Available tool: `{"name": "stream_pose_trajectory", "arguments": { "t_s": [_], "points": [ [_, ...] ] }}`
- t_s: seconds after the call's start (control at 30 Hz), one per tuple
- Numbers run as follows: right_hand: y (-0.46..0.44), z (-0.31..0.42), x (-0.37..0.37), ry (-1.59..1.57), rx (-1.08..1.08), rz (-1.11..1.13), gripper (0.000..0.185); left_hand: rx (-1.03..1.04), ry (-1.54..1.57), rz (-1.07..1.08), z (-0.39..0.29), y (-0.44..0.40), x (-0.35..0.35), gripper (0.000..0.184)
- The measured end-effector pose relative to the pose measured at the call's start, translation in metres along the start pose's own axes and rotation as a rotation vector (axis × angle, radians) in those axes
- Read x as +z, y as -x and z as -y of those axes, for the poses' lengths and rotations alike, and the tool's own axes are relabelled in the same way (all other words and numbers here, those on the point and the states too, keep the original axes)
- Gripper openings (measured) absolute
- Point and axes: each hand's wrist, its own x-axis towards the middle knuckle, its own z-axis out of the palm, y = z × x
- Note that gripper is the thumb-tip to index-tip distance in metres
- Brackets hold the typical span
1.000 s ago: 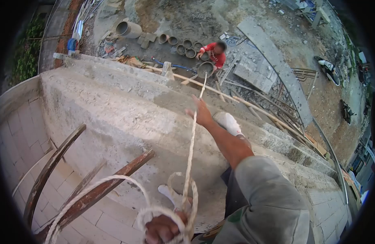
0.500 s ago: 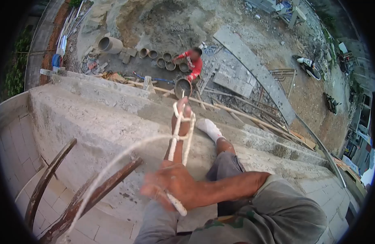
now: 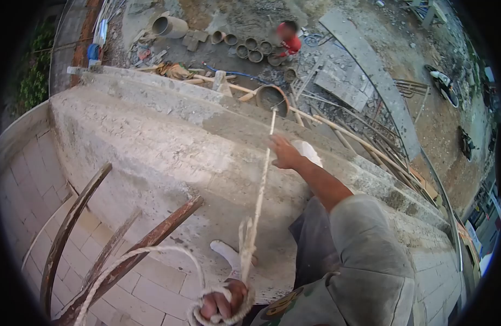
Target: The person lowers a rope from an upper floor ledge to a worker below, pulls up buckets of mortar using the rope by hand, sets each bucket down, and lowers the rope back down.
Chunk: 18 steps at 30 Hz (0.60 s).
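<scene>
A pale rope (image 3: 263, 187) runs taut from near my lap, over the concrete ledge, to a bucket (image 3: 269, 98) hanging just beyond the edge. The bucket's contents look grey, but I cannot make them out. My left hand (image 3: 223, 301) is low in front of my body, its fingers closed round the rope, with loops about it. A slack length trails off to the left. My right hand (image 3: 285, 152) reaches forward beside the taut rope, fingers spread, below the bucket in view. It holds nothing.
Wooden poles (image 3: 152, 236) rise at left over the tiled floor. Below the concrete ledge (image 3: 152, 130), a person in red (image 3: 289, 46) bends by several buckets (image 3: 242, 51). Long bamboo poles (image 3: 364, 144) lie along the drop. A white-socked foot (image 3: 226, 252) is braced near the rope.
The bucket has come up closer and looks larger. My left hand has drawn back to my body with the rope; my right hand has let go and reached forward. The person below has moved away from the bucket.
</scene>
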Motion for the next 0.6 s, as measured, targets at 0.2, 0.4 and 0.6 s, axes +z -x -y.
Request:
{"name": "stream_pose_trajectory", "arguments": {
  "t_s": [0.2,0.4,0.6],
  "points": [
    [-0.061,-0.005,-0.009,-0.69,0.884,-0.455,0.061,-0.137,-0.3,-0.462,0.0,-0.029,-0.069,0.045],
    [-0.074,-0.01,-0.08,-0.932,0.871,-0.59,0.074,-0.325,-0.529,-0.373,0.107,-0.198,-0.208,0.063],
    [-0.062,0.078,-0.155,-0.912,0.844,-0.592,0.071,0.097,-1.441,0.059,0.165,-0.242,-0.158,0.056]
  ]
}}
